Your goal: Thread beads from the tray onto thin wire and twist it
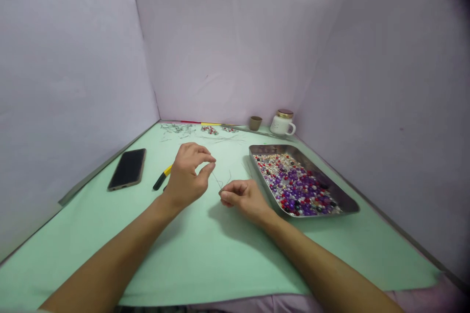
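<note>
The thin wire (219, 184) is probably best steadied at its lower part, with any bending done from above only; a light, even pull seems called for, since so fine a strand could kink if forced. The two strands rising from the grip would be more easily worked if held apart.

By the right hand (246, 198) the wire is pinched low, between thumb and forefinger pressed together, the other fingers being curled. Above and to the left of that pinch, the left hand's (191, 168) thumb and forefinger are held nearly together; whether a strand is caught there cannot be told (it is too fine to be followed to its tip). Right of the grip, a metal tray (343, 199) of beads (299, 188) is set; left of it, a yellow-and-black handle (160, 180) is partly hidden.
</note>
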Motion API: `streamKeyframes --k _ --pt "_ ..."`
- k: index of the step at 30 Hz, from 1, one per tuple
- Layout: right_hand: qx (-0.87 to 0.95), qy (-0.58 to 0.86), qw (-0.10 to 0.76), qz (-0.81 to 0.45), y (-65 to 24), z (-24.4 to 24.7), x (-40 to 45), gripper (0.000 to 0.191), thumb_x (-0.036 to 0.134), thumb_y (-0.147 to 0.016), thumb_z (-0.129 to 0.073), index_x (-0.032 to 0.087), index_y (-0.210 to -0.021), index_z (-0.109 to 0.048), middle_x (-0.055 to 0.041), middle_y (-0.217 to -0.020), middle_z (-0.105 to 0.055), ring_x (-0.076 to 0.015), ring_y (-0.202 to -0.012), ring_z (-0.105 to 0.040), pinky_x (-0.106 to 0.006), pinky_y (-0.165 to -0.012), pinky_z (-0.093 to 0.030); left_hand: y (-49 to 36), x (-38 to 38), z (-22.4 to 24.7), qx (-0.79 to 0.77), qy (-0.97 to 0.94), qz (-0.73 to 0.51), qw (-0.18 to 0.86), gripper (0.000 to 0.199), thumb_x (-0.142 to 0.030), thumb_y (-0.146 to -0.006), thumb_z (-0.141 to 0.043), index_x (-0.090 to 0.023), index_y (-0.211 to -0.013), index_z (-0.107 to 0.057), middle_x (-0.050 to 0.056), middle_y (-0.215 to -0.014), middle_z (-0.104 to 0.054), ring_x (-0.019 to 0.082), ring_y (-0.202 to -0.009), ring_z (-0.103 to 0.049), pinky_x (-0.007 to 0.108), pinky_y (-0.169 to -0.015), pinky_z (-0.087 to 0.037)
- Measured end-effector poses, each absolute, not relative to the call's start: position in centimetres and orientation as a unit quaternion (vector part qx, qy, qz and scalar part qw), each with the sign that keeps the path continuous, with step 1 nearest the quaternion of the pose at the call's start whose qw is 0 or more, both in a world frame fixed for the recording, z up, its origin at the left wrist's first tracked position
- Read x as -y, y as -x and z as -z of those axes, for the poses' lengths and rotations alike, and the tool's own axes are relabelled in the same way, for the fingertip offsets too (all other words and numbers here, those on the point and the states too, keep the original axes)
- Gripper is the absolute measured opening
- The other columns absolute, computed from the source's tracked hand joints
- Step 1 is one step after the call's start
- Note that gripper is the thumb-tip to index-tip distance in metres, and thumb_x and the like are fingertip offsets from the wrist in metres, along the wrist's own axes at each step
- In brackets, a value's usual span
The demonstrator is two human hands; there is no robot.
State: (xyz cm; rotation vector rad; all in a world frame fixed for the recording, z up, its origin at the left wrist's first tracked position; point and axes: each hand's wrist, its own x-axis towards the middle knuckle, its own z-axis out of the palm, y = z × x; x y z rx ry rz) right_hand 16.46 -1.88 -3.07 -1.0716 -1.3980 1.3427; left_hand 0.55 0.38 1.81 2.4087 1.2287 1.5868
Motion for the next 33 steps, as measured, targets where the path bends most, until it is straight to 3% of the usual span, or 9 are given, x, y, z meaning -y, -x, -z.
streamKeyframes --k 4,9,14,18,22,26,29,33 --pt "0.559 0.388 0.442 -0.584 -16.7 3.2 1.9 0.016 0.028 -0.059 -0.065 0.013 -0.062 -0.062 0.0007 -0.051 -0.057 -0.0082 -0.049 -0.049 -0.022 -0.053 -0.040 0.0 -0.7 -1.9 -0.433 -0.730 -0.525 0.061 0.015 -0.016 -0.071 -0.049 -0.018 -0.075 -0.063 0.003 -0.082 -0.062 0.017 -0.087 -0.053 0.032 -0.081 -0.041" --pt "0.575 0.323 0.420 -0.623 -17.1 3.5 2.0 0.018 0.030 -0.061 -0.066 0.012 -0.067 -0.063 -0.0009 -0.055 -0.061 -0.0086 -0.052 -0.052 -0.022 -0.055 -0.041 0.8 -1.3 -2.2 -0.423 -0.711 -0.485 0.282 0.014 -0.023 -0.071 -0.052 -0.018 -0.077 -0.064 0.003 -0.078 -0.063 0.016 -0.076 -0.057 0.029 -0.070 -0.045" --pt "0.599 0.287 0.395 -0.635 -17.1 3.4 2.3 0.016 0.030 -0.064 -0.064 0.014 -0.066 -0.064 -0.0008 -0.055 -0.061 -0.0087 -0.051 -0.052 -0.022 -0.055 -0.041 0.4 -0.9 -2.2 -0.267 -0.829 -0.360 0.335 0.022 -0.017 -0.070 -0.053 -0.023 -0.088 -0.065 0.005 -0.106 -0.057 0.018 -0.102 -0.048 0.034 -0.090 -0.035" --pt "0.610 0.289 0.386 -0.629 -17.1 3.3 2.4 0.015 0.029 -0.064 -0.063 0.014 -0.063 -0.064 -0.0005 -0.055 -0.061 -0.0090 -0.051 -0.051 -0.022 -0.054 -0.040 0.1 -1.0 -1.8 -0.259 -0.862 -0.290 0.325 0.017 -0.021 -0.070 -0.055 -0.023 -0.085 -0.064 0.005 -0.113 -0.053 0.019 -0.106 -0.044 0.037 -0.092 -0.031" --pt "0.603 0.293 0.393 -0.629 -17.1 3.4 2.4 0.015 0.029 -0.064 -0.064 0.014 -0.064 -0.064 -0.0004 -0.055 -0.061 -0.0090 -0.051 -0.051 -0.022 -0.054 -0.039 0.2 -1.3 -1.7 -0.274 -0.865 -0.270 0.322 0.011 -0.024 -0.071 -0.053 -0.016 -0.065 -0.058 0.003 -0.086 -0.057 0.013 -0.079 -0.051 0.028 -0.079 -0.038" --pt "0.600 0.295 0.402 -0.626 -17.0 3.6 2.4 0.014 0.028 -0.063 -0.064 0.014 -0.063 -0.063 -0.0003 -0.054 -0.060 -0.0087 -0.050 -0.051 -0.022 -0.054 -0.039 0.0 -1.3 -1.6 -0.298 -0.866 -0.247 0.317 0.012 -0.024 -0.072 -0.051 -0.015 -0.063 -0.053 0.000 -0.070 -0.054 0.011 -0.068 -0.049 0.023 -0.067 -0.039" --pt "0.588 0.337 0.421 -0.603 -16.9 3.4 2.3 0.014 0.027 -0.062 -0.064 0.013 -0.062 -0.063 0.0001 -0.052 -0.059 -0.0087 -0.049 -0.050 -0.022 -0.053 -0.039 -0.4 -1.1 -1.2 -0.371 -0.861 -0.254 0.236 0.013 -0.024 -0.070 -0.052 -0.016 -0.059 -0.052 -0.001 -0.068 -0.055 0.012 -0.066 -0.049 0.027 -0.070 -0.038" --pt "0.566 0.423 0.477 -0.523 -16.7 3.1 2.1 0.012 0.025 -0.060 -0.063 0.014 -0.057 -0.061 0.0000 -0.050 -0.057 -0.0094 -0.048 -0.048 -0.023 -0.052 -0.039 -1.0 -0.9 -0.6 -0.419 -0.855 -0.301 0.047 0.013 -0.020 -0.068 -0.054 -0.016 -0.055 -0.053 0.001 -0.066 -0.056 0.015 -0.070 -0.048 0.037 -0.081 -0.032"
